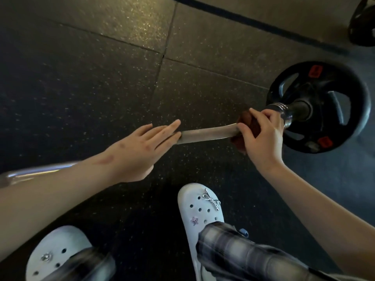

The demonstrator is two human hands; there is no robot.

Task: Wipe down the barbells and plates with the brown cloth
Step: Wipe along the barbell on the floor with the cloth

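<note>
Rubber flooring point(101, 78) of dark, pale-flecked tiles lay under everything. At the right a black plate point(320, 106), round with cut-out grips and red labels, stood on edge. It was loaded on the barbell point(209, 134), whose smooth, dull-metal shaft ran left from a ribbed chrome collar point(281, 110). A second plate point(363, 23) showed at the far right corner. The hands were apart. The left hand point(142, 147) lay flat, fingers straight, against the shaft, seemingly steadying it. The right hand point(261, 134) curled round the brown cloth point(244, 118), bunched soft about the shaft just left of the collar. Wiping the shaft looked to be the step in hand. Next would likely call for sliding the cloth leftward, or turning to the collar and plate.
</note>
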